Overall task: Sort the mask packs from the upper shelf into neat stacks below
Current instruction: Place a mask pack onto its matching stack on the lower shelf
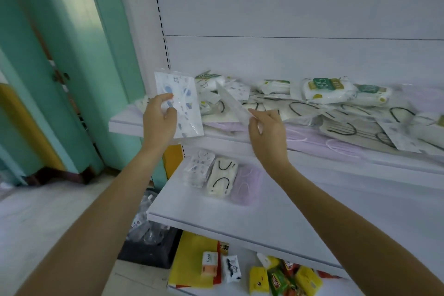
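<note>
Left hand (pixel 159 116) pinches printed pack (pixel 185 113) face-on, thumb in front, probably bound for the matching left stack (pixel 198 168) below. Right hand (pixel 265 127) fingertips pinch blurred pack (pixel 229 100) edge-on; type unclear.

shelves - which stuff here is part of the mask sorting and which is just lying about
Job: printed pack in left hand; clear pack in right hand; pile on upper shelf; three stacks below.
Lying about: snack packets; orange-white pack; black crate.
</note>
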A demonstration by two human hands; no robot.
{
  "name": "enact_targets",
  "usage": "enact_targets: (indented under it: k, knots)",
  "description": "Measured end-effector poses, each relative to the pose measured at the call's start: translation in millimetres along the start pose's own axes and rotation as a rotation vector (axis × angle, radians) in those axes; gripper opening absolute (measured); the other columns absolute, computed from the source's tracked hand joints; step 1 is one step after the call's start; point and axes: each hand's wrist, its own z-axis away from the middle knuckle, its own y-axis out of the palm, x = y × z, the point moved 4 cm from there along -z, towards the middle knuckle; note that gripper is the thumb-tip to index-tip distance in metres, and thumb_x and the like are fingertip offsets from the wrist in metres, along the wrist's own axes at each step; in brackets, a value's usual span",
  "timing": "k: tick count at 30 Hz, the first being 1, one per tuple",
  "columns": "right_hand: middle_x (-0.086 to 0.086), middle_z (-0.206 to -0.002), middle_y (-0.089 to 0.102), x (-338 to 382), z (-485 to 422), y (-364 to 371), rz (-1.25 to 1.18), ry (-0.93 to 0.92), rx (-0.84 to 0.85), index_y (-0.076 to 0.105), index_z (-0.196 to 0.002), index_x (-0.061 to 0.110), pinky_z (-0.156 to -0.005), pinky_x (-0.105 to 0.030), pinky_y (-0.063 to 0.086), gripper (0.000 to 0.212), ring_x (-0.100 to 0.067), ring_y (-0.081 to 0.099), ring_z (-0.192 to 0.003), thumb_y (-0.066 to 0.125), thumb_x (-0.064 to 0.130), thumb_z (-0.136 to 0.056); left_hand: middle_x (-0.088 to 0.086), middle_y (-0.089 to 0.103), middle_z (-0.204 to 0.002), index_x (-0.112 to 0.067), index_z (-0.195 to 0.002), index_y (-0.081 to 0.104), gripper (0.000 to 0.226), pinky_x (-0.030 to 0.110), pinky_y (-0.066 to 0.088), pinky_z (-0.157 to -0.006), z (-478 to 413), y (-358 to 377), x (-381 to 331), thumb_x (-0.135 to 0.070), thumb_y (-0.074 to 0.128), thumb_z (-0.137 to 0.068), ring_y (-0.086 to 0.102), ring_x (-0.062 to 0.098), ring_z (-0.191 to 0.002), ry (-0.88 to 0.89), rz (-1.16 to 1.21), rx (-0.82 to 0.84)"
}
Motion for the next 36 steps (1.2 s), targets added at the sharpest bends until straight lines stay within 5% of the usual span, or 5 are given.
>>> enact_targets:
  k: [8, 12, 22, 31, 36]
  knots:
    - [-0.016, -0.107, 0.061, 62.9, 11.3, 58.0, -0.123, -0.393, 0.402, 0.065, -0.11, -0.001, -0.089, -0.038, 0.045, 0.042, -0.03, 0.056, -0.099, 0.041, 0.028, -0.091, -0.005, 0.058, -0.106, -0.016, -0.114, 0.053, 0.02, 0.03, 0.044, -0.086, 17.0, 25.6, -38.9, -0.018, 0.05, -0.095, 0.056, 0.016, -0.101, -0.126, 0.309, 0.09]
    - [-0.011, -0.127, 0.057, 53.5, -30.1, 48.0, -0.195, -0.236, 0.383, 0.057, -0.124, 0.004, -0.092, -0.014, 0.03, 0.033, -0.021, 0.049, -0.119, 0.046, 0.015, -0.095, 0.007, 0.059, -0.123, -0.016, -0.128, 0.047, 0.049, 0.033, 0.053, -0.082, -14.3, 14.1, -27.5, 0.007, 0.043, -0.085, 0.06, 0.021, -0.107, -0.05, 0.261, 0.044]
    - [-0.009, -0.14, 0.045, -44.8, -140.0, 106.3, 0.76, 0.08, 0.702, 0.038, -0.139, 0.014, -0.112, -0.04, 0.018, 0.06, -0.027, 0.037, -0.132, 0.051, 0.044, -0.09, 0.004, 0.042, -0.141, -0.011, -0.134, 0.048, 0.045, 0.011, 0.026, -0.096, -118.4, 35.5, -5.8, 0.001, 0.051, -0.091, 0.038, 0.018, -0.132, 0.083, -0.018, 0.159]
    - [-0.004, -0.06, 0.042, -29.9, -148.9, 55.6, 0.328, 0.244, -0.003, 0.039, -0.066, 0.006, -0.047, -0.028, 0.025, 0.029, -0.023, 0.043, -0.062, 0.038, 0.011, -0.094, 0.008, 0.049, -0.135, -0.008, -0.129, 0.052, 0.033, 0.023, 0.033, -0.097, -150.4, 81.3, -9.4, -0.017, 0.042, -0.098, 0.047, 0.021, -0.123, 0.015, -0.044, 0.34]
    - [-0.009, -0.067, 0.053, 12.8, -128.9, 32.5, 0.156, -0.01, -0.139, 0.054, -0.093, 0.002, -0.05, -0.027, 0.032, 0.019, -0.018, 0.046, -0.055, 0.039, 0.014, -0.098, -0.002, 0.052, -0.089, -0.017, -0.097, 0.055, 0.037, 0.028, 0.039, -0.073, -139.1, 99.1, -38.2, -0.043, 0.029, -0.1, 0.049, 0.012, -0.078, -0.095, 0.231, 0.433]
